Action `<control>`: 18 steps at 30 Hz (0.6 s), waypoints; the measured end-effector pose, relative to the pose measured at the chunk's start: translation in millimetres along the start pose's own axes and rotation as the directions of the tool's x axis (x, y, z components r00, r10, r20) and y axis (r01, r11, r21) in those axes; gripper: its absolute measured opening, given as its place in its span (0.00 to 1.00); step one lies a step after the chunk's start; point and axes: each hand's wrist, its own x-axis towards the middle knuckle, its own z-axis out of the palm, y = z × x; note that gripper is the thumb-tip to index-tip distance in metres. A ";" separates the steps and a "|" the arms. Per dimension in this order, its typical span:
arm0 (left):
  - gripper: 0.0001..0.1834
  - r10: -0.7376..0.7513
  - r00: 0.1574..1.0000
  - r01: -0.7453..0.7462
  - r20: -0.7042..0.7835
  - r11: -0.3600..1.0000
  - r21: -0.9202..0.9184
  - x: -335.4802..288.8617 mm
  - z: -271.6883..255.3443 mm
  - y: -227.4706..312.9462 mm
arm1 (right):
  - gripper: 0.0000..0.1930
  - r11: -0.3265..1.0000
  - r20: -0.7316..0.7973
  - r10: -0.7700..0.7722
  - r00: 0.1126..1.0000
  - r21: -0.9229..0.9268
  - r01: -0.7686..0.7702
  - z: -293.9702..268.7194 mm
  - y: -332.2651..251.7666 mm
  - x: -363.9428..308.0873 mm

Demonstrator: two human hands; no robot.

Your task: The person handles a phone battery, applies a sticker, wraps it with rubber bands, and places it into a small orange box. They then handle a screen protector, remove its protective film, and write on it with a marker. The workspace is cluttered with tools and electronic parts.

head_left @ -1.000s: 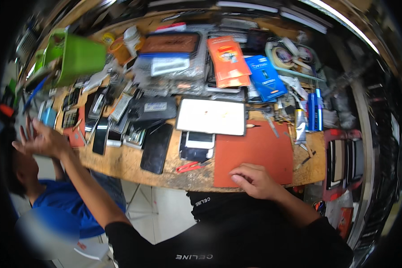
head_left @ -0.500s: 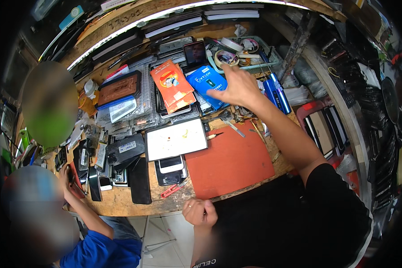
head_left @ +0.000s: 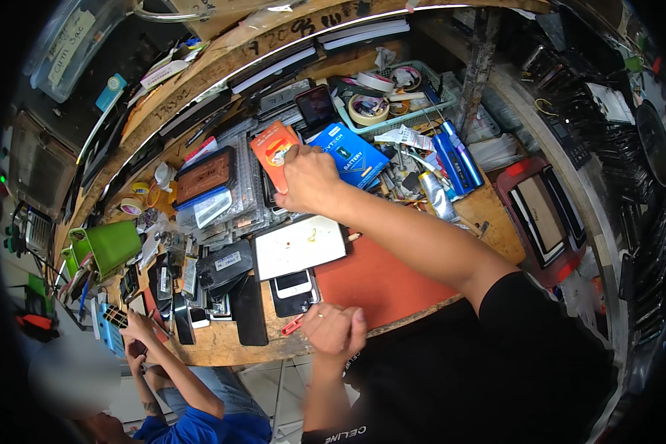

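Note:
My right hand (head_left: pixel 308 180) reaches across the workbench, its thumb and fingers closing on the edge of an orange flat packet (head_left: pixel 271 150). Part of the packet is hidden under the fingers. Just right of that hand lies a blue battery packet (head_left: pixel 354 157). Near the front edge of the bench, my left hand (head_left: pixel 335 329) is curled into a fist with a ring on one finger; whatever is inside it cannot be seen. Close to it are a red-handled small tool (head_left: pixel 292 324) and a white phone (head_left: pixel 293 284). A white board (head_left: pixel 300 248) lies below my right forearm.
A red-brown mat (head_left: pixel 385 281) covers the bench front. A green basket (head_left: pixel 451 103) with tape rolls stands at the back, near blue cylindrical tools (head_left: pixel 455 159). Several phones and black panels (head_left: pixel 250 311) crowd the left. A co-worker's hands (head_left: pixel 142 337) work at the far left.
My right hand has moved left from the blue packet to the orange one. My left hand stays a fist near the bench edge. The view has shifted, and the co-worker's two hands now show.

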 end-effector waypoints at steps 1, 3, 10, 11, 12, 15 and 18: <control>0.05 -0.007 1.000 0.007 -0.006 1.000 -0.011 0.3 1.9 3.5 | 0.41 0.999 0.023 -0.032 0.999 -0.005 0.032 0.2 0.5 6.9; 0.06 -0.060 0.996 0.055 -0.066 0.996 -0.069 -4.4 6.2 9.8 | 0.39 0.995 0.050 -0.090 0.995 -0.030 0.092 -0.2 3.9 15.7; 0.07 -0.639 0.764 0.503 -0.090 0.678 -0.536 -6.8 3.4 2.1 | 0.35 0.952 0.015 -0.008 1.000 0.307 0.003 -59.8 23.5 -29.9; 0.14 -0.688 0.723 0.471 -0.059 0.554 -0.687 -0.8 2.6 -3.3 | 0.36 0.926 -0.044 -0.079 0.996 0.366 0.090 -68.8 25.6 -52.9; 0.24 -0.722 0.691 0.458 -0.023 0.463 -0.759 7.0 5.8 -10.1 | 0.36 0.902 -0.079 -0.126 0.989 0.405 0.147 -75.7 26.6 -79.5; 0.47 -0.737 0.674 0.199 0.058 0.105 -0.974 23.4 18.9 -18.9 | 0.47 0.768 -0.018 -0.344 0.939 0.569 0.293 -73.3 37.0 -156.5; 0.39 -0.634 0.619 0.445 0.464 -0.203 -0.872 24.0 28.4 -14.6 | 0.31 0.752 -0.102 -0.452 0.886 0.491 0.440 -46.7 47.0 -208.7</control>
